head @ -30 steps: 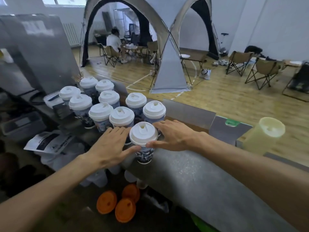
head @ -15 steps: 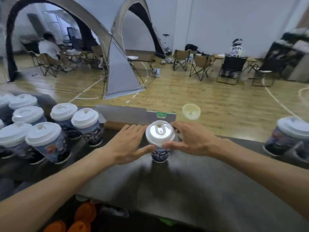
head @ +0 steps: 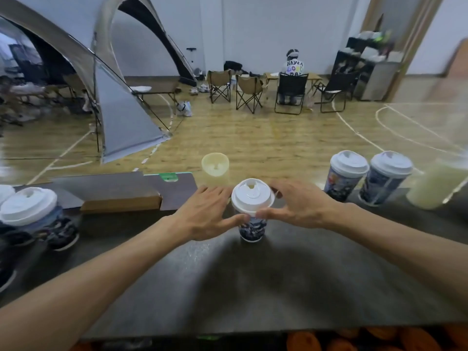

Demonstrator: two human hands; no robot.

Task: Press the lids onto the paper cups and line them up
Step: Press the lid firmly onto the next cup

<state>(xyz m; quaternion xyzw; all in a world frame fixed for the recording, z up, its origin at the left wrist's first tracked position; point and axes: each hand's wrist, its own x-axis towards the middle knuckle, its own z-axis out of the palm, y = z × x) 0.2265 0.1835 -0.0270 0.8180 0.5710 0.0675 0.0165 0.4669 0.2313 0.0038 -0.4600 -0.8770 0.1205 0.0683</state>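
A patterned paper cup (head: 251,229) with a white lid (head: 252,196) stands on the dark counter (head: 253,287), near its far edge. My left hand (head: 205,211) holds it from the left, thumb on the cup wall just under the lid, fingers behind. My right hand (head: 296,206) holds it from the right the same way. Two more lidded cups (head: 348,173) (head: 387,176) stand side by side to the right. At the left edge stands another lidded cup (head: 27,210), part of a group cut off by the frame.
A pale yellow cup (head: 215,170) stands just behind my hands, and a blurred pale green one (head: 435,184) at far right. A flat cardboard box (head: 121,201) lies left of my hands. Orange lids (head: 304,342) show below the counter's near edge.
Both hands have carried the lidded cup rightward along the counter, away from the cluster at the left. The two cups at the right have come into view.
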